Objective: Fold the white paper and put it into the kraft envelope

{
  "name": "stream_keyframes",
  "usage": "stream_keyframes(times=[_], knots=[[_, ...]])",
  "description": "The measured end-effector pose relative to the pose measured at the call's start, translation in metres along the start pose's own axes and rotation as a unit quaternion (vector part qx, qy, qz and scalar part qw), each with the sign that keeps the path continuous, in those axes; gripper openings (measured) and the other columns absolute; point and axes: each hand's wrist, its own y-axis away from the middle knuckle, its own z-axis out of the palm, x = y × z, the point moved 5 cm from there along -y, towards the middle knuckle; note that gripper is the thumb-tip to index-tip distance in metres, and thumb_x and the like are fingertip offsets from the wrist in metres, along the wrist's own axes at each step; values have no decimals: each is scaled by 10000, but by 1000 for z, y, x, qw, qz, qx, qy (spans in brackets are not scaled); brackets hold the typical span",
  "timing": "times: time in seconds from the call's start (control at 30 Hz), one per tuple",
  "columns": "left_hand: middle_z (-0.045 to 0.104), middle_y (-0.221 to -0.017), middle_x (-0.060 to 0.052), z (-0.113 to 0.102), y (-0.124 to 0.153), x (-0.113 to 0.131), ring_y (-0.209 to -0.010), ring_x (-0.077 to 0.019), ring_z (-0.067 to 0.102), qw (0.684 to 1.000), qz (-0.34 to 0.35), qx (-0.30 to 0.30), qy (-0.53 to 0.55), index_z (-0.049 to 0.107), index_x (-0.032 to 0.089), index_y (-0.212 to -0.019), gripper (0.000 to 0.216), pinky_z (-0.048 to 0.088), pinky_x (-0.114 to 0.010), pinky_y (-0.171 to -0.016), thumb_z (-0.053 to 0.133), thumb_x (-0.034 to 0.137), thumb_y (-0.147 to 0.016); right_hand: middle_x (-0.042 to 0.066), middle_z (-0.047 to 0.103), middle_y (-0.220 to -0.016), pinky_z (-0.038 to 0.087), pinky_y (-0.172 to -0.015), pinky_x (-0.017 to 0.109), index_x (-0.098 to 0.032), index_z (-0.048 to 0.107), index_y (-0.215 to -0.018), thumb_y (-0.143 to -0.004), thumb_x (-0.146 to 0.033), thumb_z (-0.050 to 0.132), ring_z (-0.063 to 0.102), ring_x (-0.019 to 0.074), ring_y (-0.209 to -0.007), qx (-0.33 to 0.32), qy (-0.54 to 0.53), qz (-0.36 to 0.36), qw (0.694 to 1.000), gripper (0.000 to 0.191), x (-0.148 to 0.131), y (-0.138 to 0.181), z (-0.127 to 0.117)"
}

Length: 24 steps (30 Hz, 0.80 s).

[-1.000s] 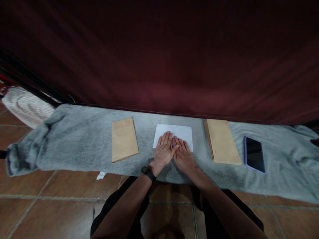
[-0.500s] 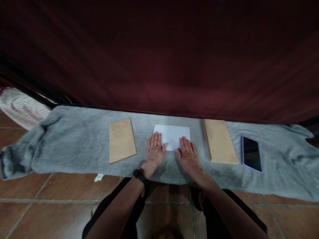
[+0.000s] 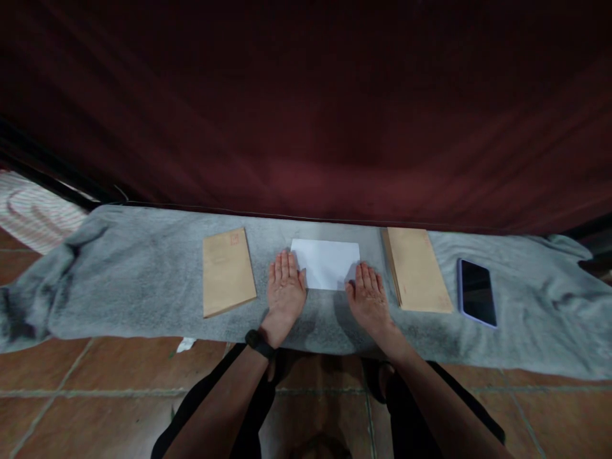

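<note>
A folded white paper (image 3: pixel 326 262) lies flat on a grey towel (image 3: pixel 143 280) spread on the floor. My left hand (image 3: pixel 285 290) rests flat and open at the paper's near left corner, a black band on its wrist. My right hand (image 3: pixel 369 298) lies flat and open at the near right corner. Both sets of fingers are stretched out and hold nothing. A single brown envelope (image 3: pixel 226 271) lies left of my left hand. A stack of brown envelopes (image 3: pixel 415 269) lies right of my right hand.
A dark phone (image 3: pixel 475 291) with a purple edge lies face up at the right of the envelope stack. A dark red curtain (image 3: pixel 306 108) hangs behind the towel. Brown floor tiles (image 3: pixel 95 389) run along the near side. Striped cloth (image 3: pixel 33 213) shows at far left.
My hands were side by side on top of the paper; they have slid apart, left and right, to its near corners. The paper lies uncovered.
</note>
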Motion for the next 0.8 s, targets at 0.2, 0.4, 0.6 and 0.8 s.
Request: stream_keyframes(times=[0.2, 0.4, 0.6, 0.8], knots=[[334, -1637, -108, 3, -2, 40, -1548, -226, 212, 982, 140, -93, 82, 330, 92, -1566, 560, 253, -419, -1259, 251, 303, -1053, 116, 317, -1639, 245, -1238, 490, -136, 265, -1603, -1072, -355, 229, 269, 252, -1529, -81, -92, -47, 991, 576, -26, -18, 3], [326, -1644, -79, 13, 1, 39, -1552, -225, 198, 980, 144, -124, 57, 352, 126, -1563, 552, 216, -442, -1270, 263, 230, -1028, 72, 335, -1637, 188, -1261, 465, -163, 371, -1566, -1079, -394, 187, 252, 225, -1535, -136, -116, -61, 982, 570, -40, -23, 13], [298, -1653, -96, 18, -1, 31, -1554, -219, 188, 986, 126, -104, 34, 322, 100, -1571, 565, 199, -423, -1273, 272, 256, -1031, 66, 290, -1653, 161, -1256, 482, -186, 370, -1567, -1076, -400, 261, 261, 250, -1532, -121, -82, -64, 987, 547, -39, -24, 19], [299, -1644, -144, 24, -7, 20, -1543, -230, 229, 993, 80, -91, 17, 311, 64, -1567, 583, 203, -410, -1268, 278, 323, -1047, 115, 331, -1632, 214, -1229, 480, -139, 348, -1573, -1073, -397, 301, 300, 271, -1513, -74, -34, -40, 996, 565, -28, -25, 21]])
